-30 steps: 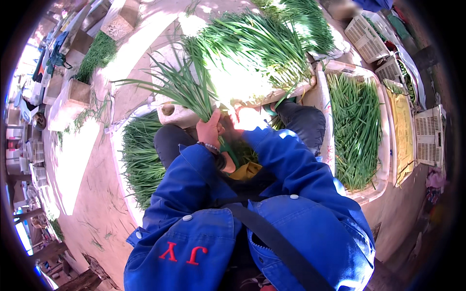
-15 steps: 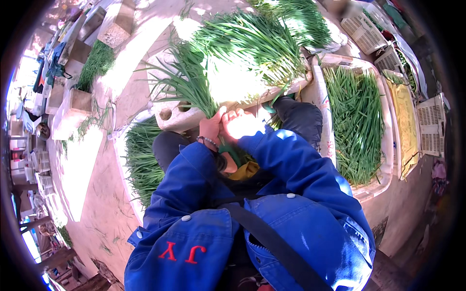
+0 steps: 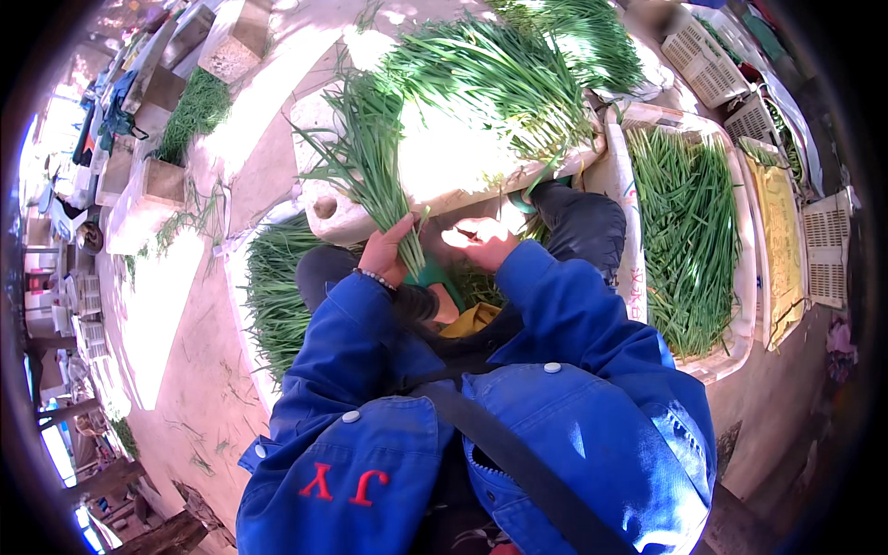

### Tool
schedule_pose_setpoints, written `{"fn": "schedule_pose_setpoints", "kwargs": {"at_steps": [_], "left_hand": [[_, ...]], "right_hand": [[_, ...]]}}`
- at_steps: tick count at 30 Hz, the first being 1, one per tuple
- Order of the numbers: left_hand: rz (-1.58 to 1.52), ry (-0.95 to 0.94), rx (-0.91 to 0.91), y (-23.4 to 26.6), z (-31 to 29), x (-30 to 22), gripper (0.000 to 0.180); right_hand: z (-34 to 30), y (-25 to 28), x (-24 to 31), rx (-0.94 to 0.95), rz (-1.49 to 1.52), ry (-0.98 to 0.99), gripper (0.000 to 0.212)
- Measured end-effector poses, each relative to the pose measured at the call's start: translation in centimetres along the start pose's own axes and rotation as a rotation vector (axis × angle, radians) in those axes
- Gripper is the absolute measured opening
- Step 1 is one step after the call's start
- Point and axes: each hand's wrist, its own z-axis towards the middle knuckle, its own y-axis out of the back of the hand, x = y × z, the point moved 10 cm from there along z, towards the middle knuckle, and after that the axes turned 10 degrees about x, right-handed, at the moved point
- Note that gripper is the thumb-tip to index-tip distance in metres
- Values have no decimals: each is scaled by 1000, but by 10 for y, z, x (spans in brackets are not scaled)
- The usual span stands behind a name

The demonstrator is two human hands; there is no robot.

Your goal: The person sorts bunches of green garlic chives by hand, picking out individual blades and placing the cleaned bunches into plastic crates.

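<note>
Sleeves of a blue work jacket [image 3: 518, 407] fill the lower part of the view, with a dark strap crossing the chest and red stitched letters low on the left side. Just beyond them, the left hand [image 3: 384, 252] has its grip closed around the lower stems of a bunch of green chives [image 3: 370, 162]; the leaves fan upward and outward over a white board [image 3: 444, 166] in strong sunlight. The right hand [image 3: 486, 240] is just beside it, near the stem ends, with the fingers curled; I cannot tell if its grip holds something, because the light is very bright there.

To the left of the knees, a heap of chives [image 3: 273, 296] lies in a pale container on the ground. On the right side stands a long white foam box [image 3: 624, 203], filled with chives laid in one direction; some red marks are on its near wall. On the far part of the white board more chives [image 3: 499, 79] lie in a loose pile, and another pile [image 3: 583, 32] is behind it.

Further to the right are a yellow sheet [image 3: 782, 240] and several white plastic crates [image 3: 825, 250] with small holes, one [image 3: 700, 55] near the top. On the far left, rectangular concrete blocks [image 3: 153, 185] stand on the paved ground [image 3: 185, 388], with one more bunch of greens [image 3: 194, 111] between them.
</note>
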Motion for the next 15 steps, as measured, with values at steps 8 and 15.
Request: {"fn": "schedule_pose_setpoints", "kwargs": {"at_steps": [8, 15], "left_hand": [[-130, 48, 157, -15, 7, 18, 25], [-137, -101, 97, -6, 17, 8, 27]], "right_hand": [[22, -45, -25, 47, 994, -143, 23], [6, -38, -93, 92, 498, -261, 24]]}}
